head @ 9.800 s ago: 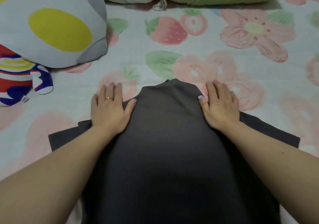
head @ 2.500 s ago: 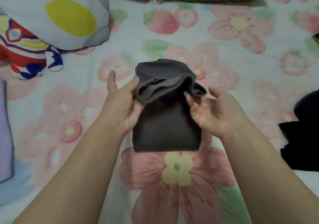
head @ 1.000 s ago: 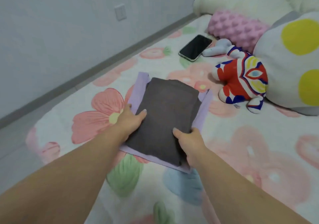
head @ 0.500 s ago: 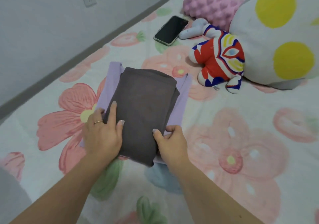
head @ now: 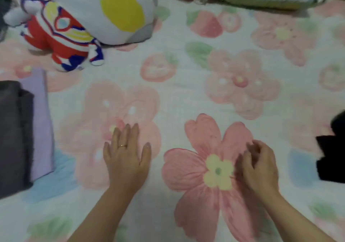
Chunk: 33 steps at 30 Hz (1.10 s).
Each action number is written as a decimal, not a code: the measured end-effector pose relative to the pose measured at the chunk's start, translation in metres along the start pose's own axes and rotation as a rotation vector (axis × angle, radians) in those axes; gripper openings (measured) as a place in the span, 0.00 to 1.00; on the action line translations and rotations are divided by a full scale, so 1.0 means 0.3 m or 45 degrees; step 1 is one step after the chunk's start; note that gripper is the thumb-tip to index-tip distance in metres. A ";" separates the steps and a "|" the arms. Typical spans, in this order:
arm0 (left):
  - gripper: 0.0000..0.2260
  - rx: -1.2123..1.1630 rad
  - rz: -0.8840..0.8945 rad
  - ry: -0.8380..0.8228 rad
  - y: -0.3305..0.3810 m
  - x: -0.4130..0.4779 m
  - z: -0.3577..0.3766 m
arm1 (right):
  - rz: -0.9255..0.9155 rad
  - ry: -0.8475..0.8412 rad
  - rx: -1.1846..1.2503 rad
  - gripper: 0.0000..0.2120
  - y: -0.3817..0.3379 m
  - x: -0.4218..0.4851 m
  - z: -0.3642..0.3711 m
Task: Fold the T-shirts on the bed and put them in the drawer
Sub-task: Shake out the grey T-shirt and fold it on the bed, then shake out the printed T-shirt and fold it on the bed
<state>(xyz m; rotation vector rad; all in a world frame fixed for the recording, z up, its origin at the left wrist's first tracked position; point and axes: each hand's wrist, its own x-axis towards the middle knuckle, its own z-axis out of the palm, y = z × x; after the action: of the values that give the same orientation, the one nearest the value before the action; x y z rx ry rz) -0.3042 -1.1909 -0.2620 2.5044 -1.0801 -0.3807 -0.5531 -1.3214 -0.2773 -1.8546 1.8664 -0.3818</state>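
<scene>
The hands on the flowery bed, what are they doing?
A person is folding T-shirts. Right now both hands hold nothing: the left hand is spread flat over the flower-printed bedsheet, and the right hand is loosely curled beside it. A folded dark grey T-shirt lies on a folded lilac T-shirt at the left edge. A crumpled black garment sits at the right edge, not yet folded.

Folded grey T-shirt (head: 13, 135) atop folded lilac T-shirt (head: 42, 126), far left; black T-shirt (head: 332, 152), rumpled, far right.
</scene>
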 end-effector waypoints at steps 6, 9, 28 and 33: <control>0.35 -0.160 0.330 -0.434 0.490 -0.216 0.268 | 0.412 0.170 -0.331 0.18 0.620 -0.052 -0.315; 0.33 -0.162 0.504 -0.513 0.652 -0.277 0.363 | 0.520 0.245 -0.384 0.16 0.808 -0.109 -0.366; 0.33 0.031 1.175 -0.457 1.615 -0.269 0.896 | 0.194 0.770 -0.306 0.17 1.004 -0.056 -0.259; 0.15 0.079 1.211 -0.382 1.673 -0.211 0.904 | 0.193 0.824 -0.298 0.18 1.018 -0.046 -0.242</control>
<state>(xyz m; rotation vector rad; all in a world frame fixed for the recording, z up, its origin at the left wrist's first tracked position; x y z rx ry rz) -0.7707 -1.5249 -0.2720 1.7080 -2.2321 -0.4258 -0.8526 -1.3043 -0.3709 -1.8559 2.5522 -0.8156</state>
